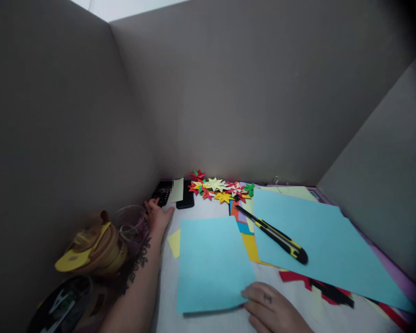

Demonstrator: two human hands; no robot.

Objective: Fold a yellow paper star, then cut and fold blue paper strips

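Note:
A light blue sheet of paper lies in front of me, its near edge slightly raised with a shadow below. My right hand pinches its lower right corner. Away to the left, my left hand reaches out with thumb and fingers apart, its fingertips at a dark device with small buttons. Whether they press on it I cannot tell. A black phone lies just beyond that hand, partly under a pale yellow slip. To the right, a black and yellow utility knife rests on a larger blue sheet.
Several folded paper stars line the back wall. Coloured paper sheets show under the larger blue one, with red and black scraps nearer me. Rolls of tape and a clear plastic cup crowd the left side. Grey partitions enclose the table.

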